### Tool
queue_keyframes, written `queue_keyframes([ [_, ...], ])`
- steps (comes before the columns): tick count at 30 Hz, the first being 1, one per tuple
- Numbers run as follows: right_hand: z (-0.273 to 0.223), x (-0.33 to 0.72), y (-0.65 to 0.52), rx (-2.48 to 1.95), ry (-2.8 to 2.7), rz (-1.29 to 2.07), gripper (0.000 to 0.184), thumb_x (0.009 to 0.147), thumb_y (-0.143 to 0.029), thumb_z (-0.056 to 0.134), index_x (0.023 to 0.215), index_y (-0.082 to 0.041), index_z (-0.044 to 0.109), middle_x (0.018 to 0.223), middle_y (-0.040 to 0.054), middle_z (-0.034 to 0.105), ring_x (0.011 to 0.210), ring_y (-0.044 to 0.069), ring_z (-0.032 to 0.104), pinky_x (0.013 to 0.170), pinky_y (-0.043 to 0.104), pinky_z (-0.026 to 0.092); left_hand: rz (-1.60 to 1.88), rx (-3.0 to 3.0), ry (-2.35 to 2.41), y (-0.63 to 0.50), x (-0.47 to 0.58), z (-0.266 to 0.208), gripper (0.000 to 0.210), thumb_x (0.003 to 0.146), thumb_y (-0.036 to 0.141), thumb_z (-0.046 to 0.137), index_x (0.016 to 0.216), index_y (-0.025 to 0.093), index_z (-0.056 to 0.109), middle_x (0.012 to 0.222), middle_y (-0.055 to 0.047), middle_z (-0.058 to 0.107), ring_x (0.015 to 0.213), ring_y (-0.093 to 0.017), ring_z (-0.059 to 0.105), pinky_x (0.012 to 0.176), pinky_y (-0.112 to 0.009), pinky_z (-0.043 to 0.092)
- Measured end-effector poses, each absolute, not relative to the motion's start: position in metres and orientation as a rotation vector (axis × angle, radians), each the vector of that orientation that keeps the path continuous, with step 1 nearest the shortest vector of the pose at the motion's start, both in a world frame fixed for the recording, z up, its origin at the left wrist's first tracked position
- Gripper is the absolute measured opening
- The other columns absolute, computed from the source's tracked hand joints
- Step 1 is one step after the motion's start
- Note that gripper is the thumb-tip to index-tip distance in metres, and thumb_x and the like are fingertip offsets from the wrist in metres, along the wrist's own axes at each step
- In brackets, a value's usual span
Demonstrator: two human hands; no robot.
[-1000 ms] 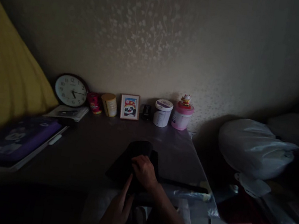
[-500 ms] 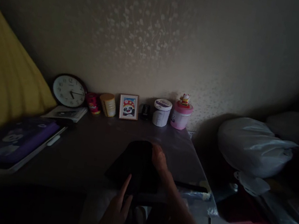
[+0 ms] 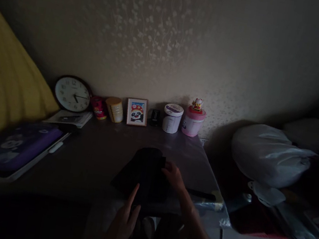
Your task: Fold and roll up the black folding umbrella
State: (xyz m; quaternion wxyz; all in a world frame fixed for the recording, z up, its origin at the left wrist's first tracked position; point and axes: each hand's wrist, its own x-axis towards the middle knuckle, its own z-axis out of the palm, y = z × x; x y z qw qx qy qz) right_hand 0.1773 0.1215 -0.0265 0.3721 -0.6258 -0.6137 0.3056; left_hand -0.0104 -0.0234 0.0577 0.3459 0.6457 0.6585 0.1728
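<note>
Bundle of matte black cloth (image 3: 142, 169) lies on the dark grey, flat tabletop (image 3: 97, 150), by its near edge. Your right hand (image 3: 172, 175) is at its right side, fingertips close together; can't tell what they've caught. Your left hand (image 3: 122, 222) is at the near side, thumb and index spread.

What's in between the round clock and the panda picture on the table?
In the head view, a red-pink canister and a yellow-topped canister stand between the round clock and the framed panda picture.
</note>
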Motion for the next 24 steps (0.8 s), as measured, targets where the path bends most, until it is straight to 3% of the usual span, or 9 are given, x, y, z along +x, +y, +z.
queue_keyframes([
  [8,-0.019,0.184,0.114,-1.709,-1.692,0.674,0.04,0.069,-0.014,0.055,0.109,-0.017,0.056,0.082,0.0032,0.067,0.076,0.018,0.062,0.069,0.028,0.046,0.557,1.627,1.619,-0.023,-0.014,0.048,0.053,0.087,0.018,0.035,0.138,0.018,0.022,0.139,-0.002,0.036,0.126,-0.014,0.037,0.101,-0.024,0.033],
  [13,-0.011,0.175,0.104,-1.626,-1.827,0.238,0.026,0.082,-0.017,0.042,0.099,-0.02,0.061,0.097,0.0071,0.065,0.093,0.019,0.057,0.083,0.032,0.042,0.67,1.62,1.542,-0.022,-0.016,0.025,0.053,0.087,0.022,0.028,0.14,0.017,0.018,0.14,-0.001,0.034,0.127,-0.012,0.035,0.103,-0.023,0.031],
  [19,-0.008,0.136,0.102,-1.241,-2.075,0.196,0.028,0.086,-0.021,0.042,0.11,-0.021,0.058,0.118,0.0064,0.057,0.112,0.018,0.049,0.095,0.036,0.038,0.761,1.622,1.51,-0.021,-0.015,0.0,0.053,0.087,0.025,0.027,0.139,0.015,0.019,0.144,-0.002,0.026,0.13,-0.012,0.029,0.105,-0.025,0.028],
  [24,-0.016,0.129,0.128,-1.434,-1.968,0.092,0.035,0.087,-0.023,0.037,0.118,-0.015,0.052,0.128,0.0123,0.049,0.119,0.024,0.043,0.096,0.043,0.036,0.827,1.617,1.488,-0.021,-0.013,-0.014,0.054,0.088,0.025,0.029,0.14,0.021,0.017,0.145,-0.002,0.026,0.131,-0.014,0.028,0.106,-0.029,0.027],
])
